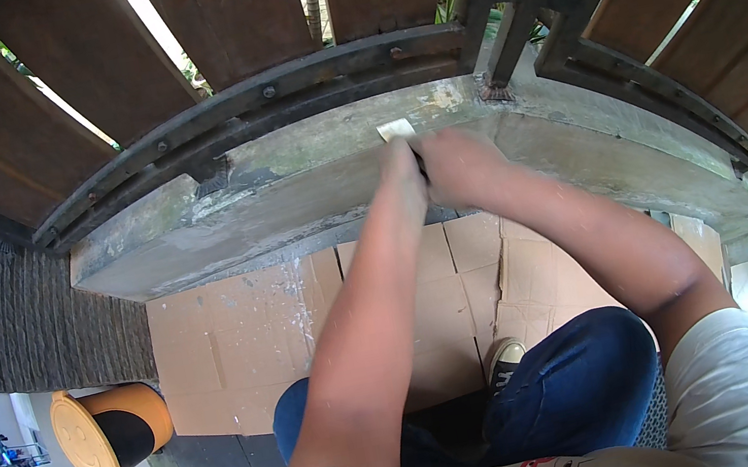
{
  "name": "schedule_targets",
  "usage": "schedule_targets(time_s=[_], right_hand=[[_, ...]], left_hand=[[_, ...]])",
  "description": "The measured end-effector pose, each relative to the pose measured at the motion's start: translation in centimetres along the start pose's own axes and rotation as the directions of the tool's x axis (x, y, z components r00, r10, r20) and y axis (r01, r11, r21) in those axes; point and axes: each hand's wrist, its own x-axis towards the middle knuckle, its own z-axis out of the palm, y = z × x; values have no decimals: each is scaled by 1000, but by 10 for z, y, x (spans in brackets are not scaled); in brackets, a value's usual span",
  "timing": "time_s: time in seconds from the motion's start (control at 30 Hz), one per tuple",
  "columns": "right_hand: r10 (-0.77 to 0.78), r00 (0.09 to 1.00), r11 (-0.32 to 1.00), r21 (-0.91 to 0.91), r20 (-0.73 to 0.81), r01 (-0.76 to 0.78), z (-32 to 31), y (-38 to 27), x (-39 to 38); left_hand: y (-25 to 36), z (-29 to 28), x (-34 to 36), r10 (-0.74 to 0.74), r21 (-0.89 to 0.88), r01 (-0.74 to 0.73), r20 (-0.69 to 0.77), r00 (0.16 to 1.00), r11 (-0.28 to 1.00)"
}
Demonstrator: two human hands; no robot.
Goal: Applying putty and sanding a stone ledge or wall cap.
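Note:
Both hands are closed together around the dark handle of a scraper (395, 130), which looks like a putty knife. Its flat, pale blade pokes out beyond my fingers and rests on the top of a weathered concrete ledge (299, 147). My left hand (401, 174) grips from the left side. Against it, my right hand (464, 165) is wrapped round the same handle, slightly blurred. Most of the handle is hidden by the fingers. Worn patches and peeling paint mark the ledge around the blade.
A brown slatted fence (246, 16) on a dark metal rail (269, 92) rises behind the ledge. Cardboard sheets (242, 337) flecked with white bits cover the floor below. At left are a ribbed dark wall (26, 305) and an orange-and-black round container (85, 439) with a face-patterned lid.

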Motion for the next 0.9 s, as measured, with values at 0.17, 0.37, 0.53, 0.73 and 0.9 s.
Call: schedule_targets(time_s=[0.17, 0.37, 0.53, 0.73, 0.9], right_hand=[[9, 1000, 999, 32, -28, -9, -1, 8, 29], [-126, 985, 992, -37, -114, 123, 33, -7, -17], [-75, 994, 996, 61, 75, 70, 17, -32, -27], [-183, 943, 941, 329, 279, 85, 51, 27, -65], [317, 898, 938, 41, 305, -345, 153, 209, -129]], left_hand=[[21, 15, -2, 99, -31, -100, -26, 995, 995], [4, -26, -24, 4, -184, -3, 10, 1000, 983], [26, -68, -75, 60, 294, -96, 128, 990, 951], [-24, -156, -57, 295, 618, -243, 19, 955, 748], [-70, -241, -38, -157, 938, -244, 209, 965, -247]])
